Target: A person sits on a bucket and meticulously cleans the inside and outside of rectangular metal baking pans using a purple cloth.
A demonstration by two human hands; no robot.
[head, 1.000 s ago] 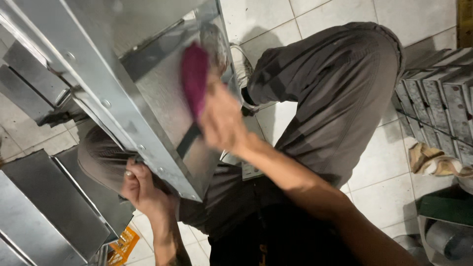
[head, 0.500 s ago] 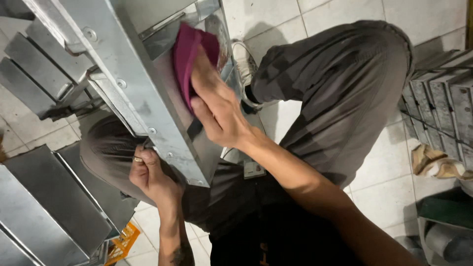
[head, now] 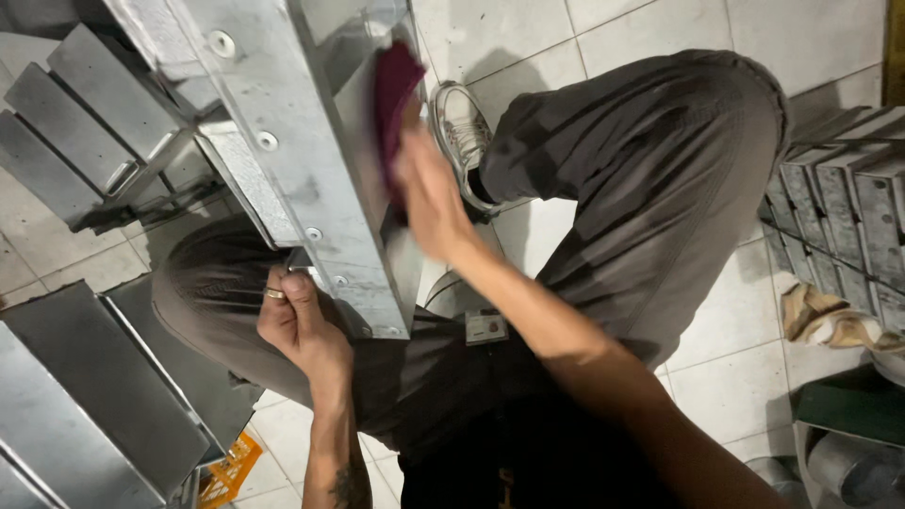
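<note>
A long galvanised metal channel with rivets rests across my lap, running from the upper left down to my left knee. My left hand, a ring on one finger, grips its lower end from below. My right hand presses a dark magenta cloth flat against the channel's inner face, near its upper part. The right hand is blurred with motion. I am seated, in grey trousers, with one white shoe on the tiled floor.
Stacked grey metal pieces lie at the upper left and more metal sheets at the lower left. A row of metal parts stands at the right, beside a crumpled beige rag. An orange crate shows below.
My right hand has slid the cloth up along the channel's inner face. The channel and my left hand have shifted slightly toward the right of the view.
</note>
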